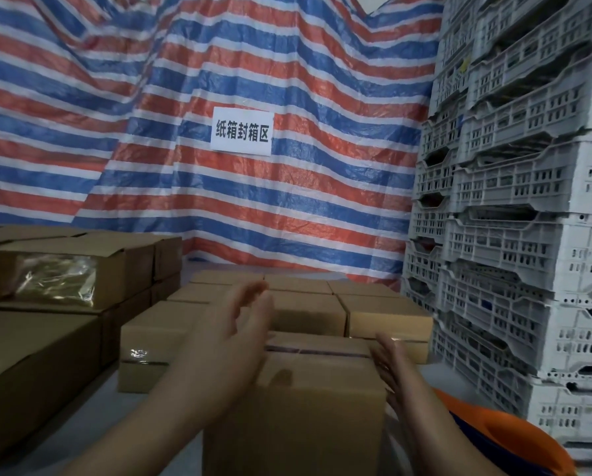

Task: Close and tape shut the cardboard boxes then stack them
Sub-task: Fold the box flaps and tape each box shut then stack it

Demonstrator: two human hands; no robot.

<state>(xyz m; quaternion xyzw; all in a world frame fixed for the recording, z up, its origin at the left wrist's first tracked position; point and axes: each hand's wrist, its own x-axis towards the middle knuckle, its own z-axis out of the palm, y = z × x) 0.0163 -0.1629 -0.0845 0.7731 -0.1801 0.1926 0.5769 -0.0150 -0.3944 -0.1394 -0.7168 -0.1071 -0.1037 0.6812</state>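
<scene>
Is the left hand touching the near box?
Apart. In the head view the left hand is raised with straight fingers above the near box.

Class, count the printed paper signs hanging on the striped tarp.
1. The single white sign with black characters hangs on the striped tarp, centre of view, above the boxes; none other shows.

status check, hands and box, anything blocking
Left hand open, raised above the box. Right hand open, flat against its right side. Box closed, taped. Nothing blocking; sealed boxes ahead.
</scene>
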